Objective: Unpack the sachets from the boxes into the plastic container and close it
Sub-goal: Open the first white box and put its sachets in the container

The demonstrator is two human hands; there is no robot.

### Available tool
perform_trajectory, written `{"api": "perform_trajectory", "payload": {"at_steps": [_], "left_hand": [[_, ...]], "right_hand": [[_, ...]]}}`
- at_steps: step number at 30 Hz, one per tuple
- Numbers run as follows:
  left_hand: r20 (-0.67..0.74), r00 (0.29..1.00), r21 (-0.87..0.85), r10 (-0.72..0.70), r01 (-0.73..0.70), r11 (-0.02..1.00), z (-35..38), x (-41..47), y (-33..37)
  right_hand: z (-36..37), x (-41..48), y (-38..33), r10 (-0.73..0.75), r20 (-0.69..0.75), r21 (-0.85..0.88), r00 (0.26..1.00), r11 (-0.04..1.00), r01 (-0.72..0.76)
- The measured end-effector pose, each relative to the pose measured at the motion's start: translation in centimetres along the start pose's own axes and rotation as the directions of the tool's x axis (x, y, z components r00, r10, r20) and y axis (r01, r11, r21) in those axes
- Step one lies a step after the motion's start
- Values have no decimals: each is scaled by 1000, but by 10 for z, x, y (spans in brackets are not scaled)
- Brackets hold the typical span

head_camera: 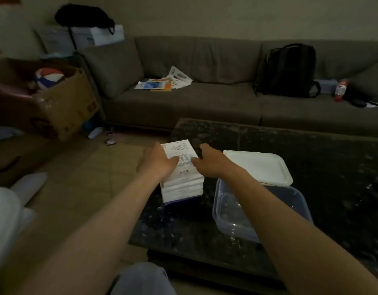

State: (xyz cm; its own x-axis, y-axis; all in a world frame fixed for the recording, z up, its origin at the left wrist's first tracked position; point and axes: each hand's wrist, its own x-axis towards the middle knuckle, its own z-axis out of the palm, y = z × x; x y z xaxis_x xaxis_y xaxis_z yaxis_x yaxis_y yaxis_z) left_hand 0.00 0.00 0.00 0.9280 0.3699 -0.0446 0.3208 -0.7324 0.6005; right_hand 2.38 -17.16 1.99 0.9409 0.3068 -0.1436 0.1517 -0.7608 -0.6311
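Note:
A stack of several flat white boxes (pixel 184 186) with printed text stands on the dark coffee table (pixel 311 145), near its left edge. My left hand (pixel 157 162) grips the top box (pixel 179 152) from the left side, thumb lying on its printed face. My right hand (pixel 209 161) holds the same box from the right, thumb on top and fingers curled over the far edge. To the right of the stack sits a clear plastic container (pixel 230 220), uncovered, with no sachets visible inside. Its white lid (pixel 260 167) lies flat on the table just behind it.
A grey sofa (pixel 184 103) runs behind the table, with papers (pixel 162 83), a black backpack (pixel 288 71) and a bottle (pixel 340 89) on it. A cardboard box (pixel 64 107) with a ball stands on the floor at left. My knee (pixel 141 279) is at the bottom edge.

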Motion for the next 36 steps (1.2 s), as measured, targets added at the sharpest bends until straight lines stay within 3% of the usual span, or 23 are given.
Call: {"api": "perform_trajectory", "payload": {"at_steps": [5, 10, 13, 15, 18, 22, 27, 36], "left_hand": [[49, 999, -29, 2, -1, 1000, 8, 5, -15], [43, 999, 30, -21, 19, 999, 14, 1, -16], [43, 993, -82, -109, 112, 990, 15, 3, -13], [119, 971, -321, -206, 234, 918, 12, 5, -12], [337, 907, -620, -254, 417, 664, 8, -2, -6], [435, 882, -749, -179, 465, 472, 11, -21, 22], [447, 894, -849, 38, 411, 332, 17, -78, 84], [440, 860, -875, 256, 348, 336, 60, -110, 79]], "right_hand": [[22, 2, 3, 43, -8, -99, 999, 994, -44], [29, 2, 7, -4, -76, -183, 997, 983, -10], [27, -2, 7, -46, -141, -158, 989, 987, 23], [21, -7, 8, -53, -187, -93, 981, 995, 36], [4, -19, 8, -41, -241, 32, 970, 998, 50], [-26, -51, 22, -33, -300, 137, 953, 988, 77], [-40, -92, 56, -41, -356, 152, 933, 983, 102], [-34, -123, 97, -115, -317, 90, 941, 984, 151]]}}
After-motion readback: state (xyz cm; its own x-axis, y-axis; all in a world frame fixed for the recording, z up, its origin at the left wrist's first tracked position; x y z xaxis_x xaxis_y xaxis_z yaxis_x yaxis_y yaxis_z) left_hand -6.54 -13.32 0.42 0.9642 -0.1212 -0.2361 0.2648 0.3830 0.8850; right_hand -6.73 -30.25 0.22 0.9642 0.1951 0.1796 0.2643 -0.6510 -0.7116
